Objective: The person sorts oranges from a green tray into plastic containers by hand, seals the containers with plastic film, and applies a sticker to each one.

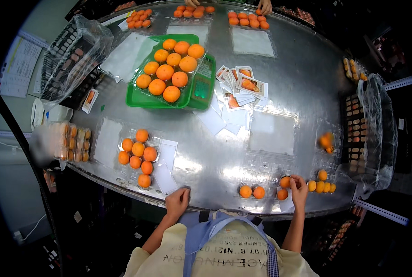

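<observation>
My left hand [177,201] rests on the near edge of the steel table [303,83], fingers curled, beside a white paper sheet [165,177]. Just left of it a clear plastic tray [136,157] holds several orange fruits. My right hand [299,188] reaches onto another clear tray [266,173] at the near right and touches an orange fruit [285,182] there. Two more fruits [252,191] lie in that tray's front pockets, and one [282,194] sits close under my right hand.
A green scale [169,87] carries a filled fruit tray at the table's middle. Picture cards [240,85] are fanned out to its right. Filled trays [247,19] line the far edge, where another person's hands [264,6] show. Bagged crates stand left [72,55] and right [374,129].
</observation>
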Action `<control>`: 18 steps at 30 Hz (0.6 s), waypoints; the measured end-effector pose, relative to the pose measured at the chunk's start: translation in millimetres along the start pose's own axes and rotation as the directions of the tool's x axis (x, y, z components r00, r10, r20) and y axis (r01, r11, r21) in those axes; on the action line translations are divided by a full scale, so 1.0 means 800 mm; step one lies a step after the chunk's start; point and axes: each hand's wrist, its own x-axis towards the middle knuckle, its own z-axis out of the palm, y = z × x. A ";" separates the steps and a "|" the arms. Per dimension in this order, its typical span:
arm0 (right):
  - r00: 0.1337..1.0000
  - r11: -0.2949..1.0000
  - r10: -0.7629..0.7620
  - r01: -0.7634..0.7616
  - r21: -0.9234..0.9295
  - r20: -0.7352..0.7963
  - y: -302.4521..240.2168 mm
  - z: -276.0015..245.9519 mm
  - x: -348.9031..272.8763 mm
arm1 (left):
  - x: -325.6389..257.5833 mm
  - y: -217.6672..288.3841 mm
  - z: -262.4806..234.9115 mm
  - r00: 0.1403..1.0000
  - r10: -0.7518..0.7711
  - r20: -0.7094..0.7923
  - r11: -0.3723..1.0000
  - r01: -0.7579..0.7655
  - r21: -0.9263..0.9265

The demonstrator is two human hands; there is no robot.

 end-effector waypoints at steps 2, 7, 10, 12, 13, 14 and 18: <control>1.000 0.999 0.001 -0.001 0.036 -0.007 0.012 -0.010 0.002 | 0.001 -0.002 0.004 1.000 -0.004 -0.030 0.999 0.003 -0.036; 0.998 0.999 -0.050 0.049 -0.024 -0.043 0.026 -0.034 0.000 | 0.000 -0.024 0.020 0.998 -0.040 -0.051 0.992 0.034 -0.123; 0.997 0.991 -0.073 0.071 -0.116 -0.021 0.013 -0.033 0.004 | -0.006 -0.021 0.017 0.996 -0.086 -0.016 0.972 0.080 -0.221; 0.994 0.977 -0.093 0.082 -0.197 -0.051 0.009 -0.035 -0.003 | -0.007 -0.022 0.017 0.995 -0.102 -0.003 0.961 0.097 -0.260; 0.994 0.973 -0.089 0.073 -0.220 -0.066 0.009 -0.036 -0.008 | -0.003 -0.020 0.014 0.993 -0.118 0.025 0.957 0.120 -0.262; 0.993 0.967 -0.087 0.066 -0.244 -0.077 0.008 -0.037 -0.014 | -0.001 -0.019 0.013 0.989 -0.137 0.050 0.953 0.146 -0.265; 0.994 0.938 -0.076 0.044 -0.344 -0.081 0.007 -0.035 -0.033 | 0.002 -0.010 0.016 0.986 -0.147 0.076 0.923 0.164 -0.347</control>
